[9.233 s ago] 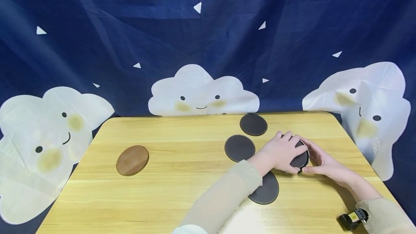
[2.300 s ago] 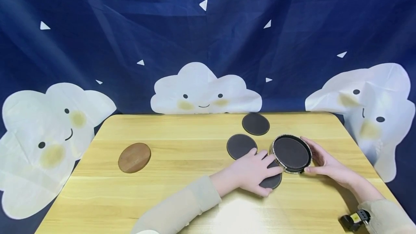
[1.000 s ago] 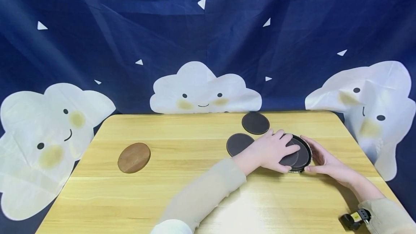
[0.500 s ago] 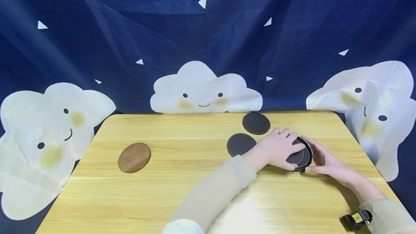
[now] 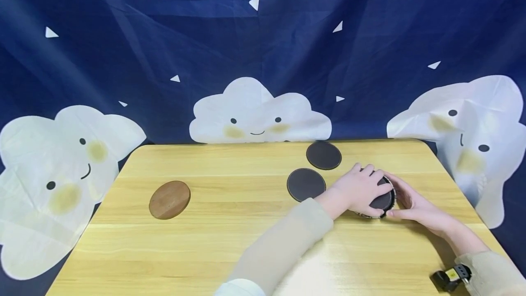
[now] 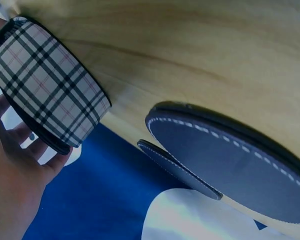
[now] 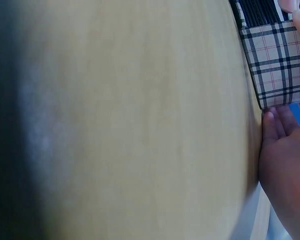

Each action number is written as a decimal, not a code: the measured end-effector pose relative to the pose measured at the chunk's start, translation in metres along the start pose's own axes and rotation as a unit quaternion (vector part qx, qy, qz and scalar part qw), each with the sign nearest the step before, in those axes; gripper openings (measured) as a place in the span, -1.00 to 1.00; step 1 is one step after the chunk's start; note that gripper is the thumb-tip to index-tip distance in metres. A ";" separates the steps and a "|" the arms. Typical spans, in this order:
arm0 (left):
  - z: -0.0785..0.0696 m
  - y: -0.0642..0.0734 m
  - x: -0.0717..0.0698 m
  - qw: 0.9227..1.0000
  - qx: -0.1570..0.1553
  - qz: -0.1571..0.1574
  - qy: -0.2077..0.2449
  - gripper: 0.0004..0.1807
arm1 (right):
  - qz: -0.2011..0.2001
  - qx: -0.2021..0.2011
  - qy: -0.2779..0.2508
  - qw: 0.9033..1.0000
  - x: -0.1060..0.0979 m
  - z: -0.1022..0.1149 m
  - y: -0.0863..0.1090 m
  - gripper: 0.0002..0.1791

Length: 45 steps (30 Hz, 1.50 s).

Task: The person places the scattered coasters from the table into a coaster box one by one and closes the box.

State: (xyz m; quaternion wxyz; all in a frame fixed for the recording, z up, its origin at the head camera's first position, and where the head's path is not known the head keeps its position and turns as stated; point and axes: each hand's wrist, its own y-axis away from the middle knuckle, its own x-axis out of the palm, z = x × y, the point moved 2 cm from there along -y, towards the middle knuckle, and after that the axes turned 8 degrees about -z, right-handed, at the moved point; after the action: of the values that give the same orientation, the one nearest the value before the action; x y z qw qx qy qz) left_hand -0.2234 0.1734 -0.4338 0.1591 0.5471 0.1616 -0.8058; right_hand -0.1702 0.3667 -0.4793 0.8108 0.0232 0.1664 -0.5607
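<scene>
"one checked box point(image 6: 50, 82)! where?"
"four o'clock in the head view. right hand point(image 5: 419, 209) grips its side."
"and left hand point(image 5: 359, 192)?"
"on top. can't tell if it's pinching anything."

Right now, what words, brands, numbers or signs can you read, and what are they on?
There are no words, brands or numbers I can read.
Yellow patch on the black gadget by the right sleeve: too small to read.
Plaid holder, dark discs, brown disc, backdrop: no writing shows.

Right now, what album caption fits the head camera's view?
Left hand atop a round holder, right hand gripping it, two dark discs nearby.
</scene>
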 end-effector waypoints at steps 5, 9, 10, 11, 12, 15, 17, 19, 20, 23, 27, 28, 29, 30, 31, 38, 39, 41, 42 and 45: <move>-0.002 0.002 -0.002 1.000 0.003 -0.004 0.001 -0.19 | 0.001 0.003 -0.004 1.000 0.002 0.002 -0.001 0.08; -0.001 0.002 -0.002 1.000 0.002 -0.003 0.004 -0.19 | 0.001 0.003 -0.006 1.000 0.002 0.003 -0.001 0.08; -0.001 0.002 -0.002 1.000 0.002 -0.003 0.005 -0.19 | 0.001 0.002 -0.006 1.000 0.002 0.003 -0.002 0.08; -0.001 0.002 -0.003 1.000 0.001 -0.002 0.007 -0.19 | 0.001 0.002 -0.007 1.000 0.001 0.003 -0.002 0.08; -0.001 0.002 -0.002 1.000 0.001 -0.002 0.009 -0.19 | 0.002 0.002 -0.007 1.000 0.001 0.002 -0.002 0.08; 0.000 0.002 -0.002 1.000 -0.001 0.001 0.015 -0.19 | 0.003 0.005 -0.008 1.000 0.000 0.002 -0.002 0.09; 0.000 0.002 -0.002 1.000 -0.003 0.006 0.019 -0.19 | 0.003 0.006 -0.008 1.000 0.000 0.001 -0.002 0.09; 0.000 0.002 -0.001 1.000 -0.005 0.009 0.022 -0.19 | 0.002 0.006 -0.007 1.000 0.000 0.001 -0.002 0.09; 0.000 0.002 -0.001 1.000 -0.006 0.011 0.023 -0.19 | 0.002 0.005 -0.007 1.000 0.000 0.001 -0.002 0.09; 0.000 0.004 0.000 1.000 -0.009 0.012 0.024 -0.20 | 0.001 0.001 -0.006 1.000 0.000 0.000 -0.003 0.09; -0.001 0.005 0.002 1.000 -0.013 0.009 0.024 -0.23 | 0.000 -0.003 -0.006 1.000 0.001 0.002 -0.003 0.10; -0.001 0.005 0.003 1.000 -0.013 0.008 0.023 -0.24 | 0.000 -0.004 -0.006 1.000 0.001 0.002 -0.003 0.10; -0.001 0.005 0.003 1.000 -0.014 0.007 0.022 -0.25 | 0.000 -0.005 -0.005 1.000 0.001 0.002 -0.003 0.10; -0.001 0.004 0.003 1.000 -0.014 0.006 0.021 -0.25 | -0.001 -0.005 -0.005 1.000 0.001 0.002 -0.003 0.10; -0.001 0.005 0.003 1.000 -0.015 0.006 0.020 -0.25 | -0.001 -0.005 -0.005 1.000 0.001 0.002 -0.003 0.10; -0.004 0.006 0.001 1.000 -0.008 -0.005 0.006 -0.28 | -0.001 -0.002 -0.004 1.000 0.001 0.001 -0.002 0.10; -0.004 0.006 0.001 1.000 -0.006 -0.007 0.002 -0.28 | -0.002 -0.002 -0.004 1.000 0.000 0.000 -0.001 0.11; -0.005 0.007 0.000 1.000 -0.002 -0.012 -0.006 -0.28 | -0.003 -0.004 -0.003 1.000 0.000 0.000 -0.001 0.11; -0.005 0.007 0.000 1.000 -0.001 -0.014 -0.009 -0.28 | -0.003 -0.004 -0.004 1.000 0.000 -0.001 0.000 0.11; -0.006 0.008 -0.002 1.000 0.005 -0.020 -0.020 -0.27 | -0.004 -0.007 -0.003 1.000 0.000 -0.001 0.001 0.11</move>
State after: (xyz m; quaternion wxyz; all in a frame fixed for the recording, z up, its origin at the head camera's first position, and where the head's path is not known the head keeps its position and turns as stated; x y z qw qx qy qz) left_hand -0.2139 0.1687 -0.4352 0.1438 0.5284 0.1654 -0.8202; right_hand -0.1699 0.3672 -0.4805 0.8094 0.0149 0.1682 -0.5624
